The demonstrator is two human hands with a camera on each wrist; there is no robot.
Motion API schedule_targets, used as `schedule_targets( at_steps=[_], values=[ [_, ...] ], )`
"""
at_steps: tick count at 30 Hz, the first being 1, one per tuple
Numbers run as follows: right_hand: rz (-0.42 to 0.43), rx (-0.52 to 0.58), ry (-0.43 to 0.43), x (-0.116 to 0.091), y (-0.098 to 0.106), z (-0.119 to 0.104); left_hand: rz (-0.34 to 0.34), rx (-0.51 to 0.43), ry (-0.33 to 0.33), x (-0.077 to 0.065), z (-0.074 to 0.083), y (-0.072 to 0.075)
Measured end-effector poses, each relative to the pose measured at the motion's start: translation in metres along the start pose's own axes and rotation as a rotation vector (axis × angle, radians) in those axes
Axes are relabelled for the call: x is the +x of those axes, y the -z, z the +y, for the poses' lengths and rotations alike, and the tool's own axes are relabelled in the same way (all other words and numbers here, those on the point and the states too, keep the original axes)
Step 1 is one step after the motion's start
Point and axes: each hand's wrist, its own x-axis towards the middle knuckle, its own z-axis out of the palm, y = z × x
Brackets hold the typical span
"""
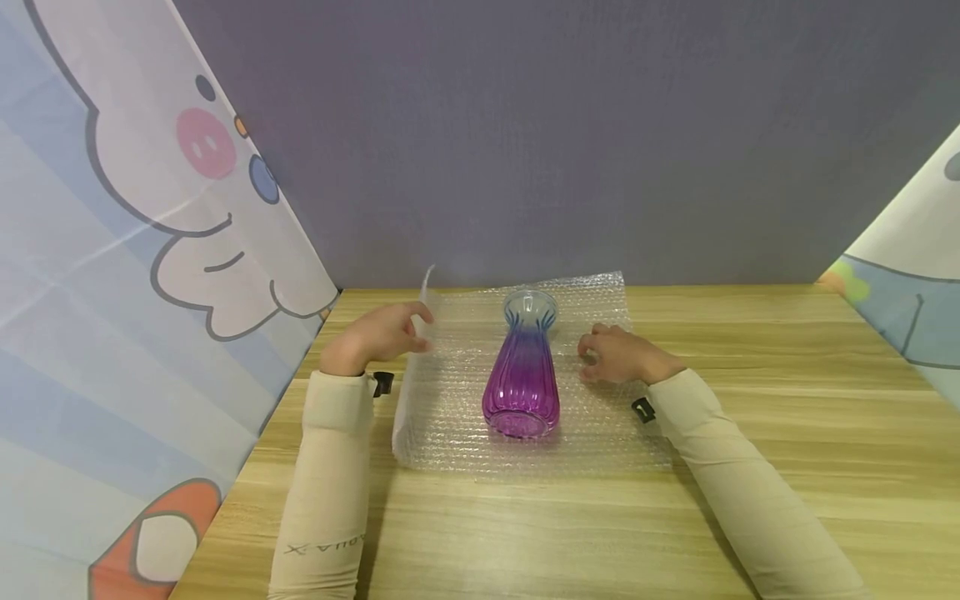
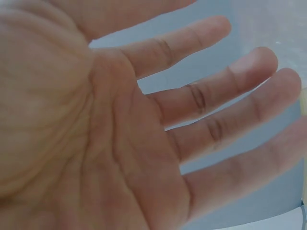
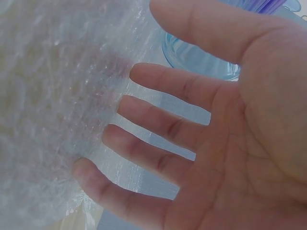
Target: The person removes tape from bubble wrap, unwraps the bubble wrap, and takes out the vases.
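Note:
A ribbed glass vase point(image 1: 522, 367), blue at the mouth and purple toward the base, is on a sheet of bubble wrap point(image 1: 450, 400). Its mouth points to the back wall and its base to the near side. The left hand point(image 1: 386, 333) is at the sheet's raised left edge, fingers spread in the left wrist view, thumb apart. To the right of the vase, the right hand point(image 1: 618, 354) hovers low over the wrap. In the right wrist view its extended fingers point(image 3: 158, 120) reach to the bubble wrap point(image 3: 48, 105), and the blue rim shows behind the thumb.
A wood-grain table point(image 1: 787, 417) carries the sheet. Close behind it stands a grey-purple wall point(image 1: 562, 150). Cloth with cartoon figures point(image 1: 135, 250) hangs at the left, with more at the right edge. Small black clips point(image 1: 383, 383) sit by both wrists.

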Motion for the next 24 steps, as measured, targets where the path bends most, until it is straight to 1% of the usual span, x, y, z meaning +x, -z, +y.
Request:
schedule_targets(
  at_steps=[4,9,13,18,21,24],
  values=[
    [0.006,-0.003,0.012,0.001,0.000,0.002,0.023,0.021,-0.008,-0.004,-0.002,0.005],
    [0.013,-0.001,0.023,0.002,0.000,0.003,0.026,0.028,0.003,-0.012,-0.004,0.011],
    [0.016,-0.002,0.028,0.002,0.000,0.004,0.032,0.022,0.017,-0.020,-0.001,0.016],
    [0.015,-0.004,0.030,0.001,-0.001,0.004,0.053,0.030,0.013,-0.028,0.006,0.018],
    [0.014,0.000,0.027,0.001,-0.001,0.004,0.077,0.037,-0.017,-0.029,0.010,0.016],
    [0.016,-0.002,0.031,0.002,-0.001,0.005,0.105,0.039,-0.061,-0.023,0.014,0.011]
  ],
)
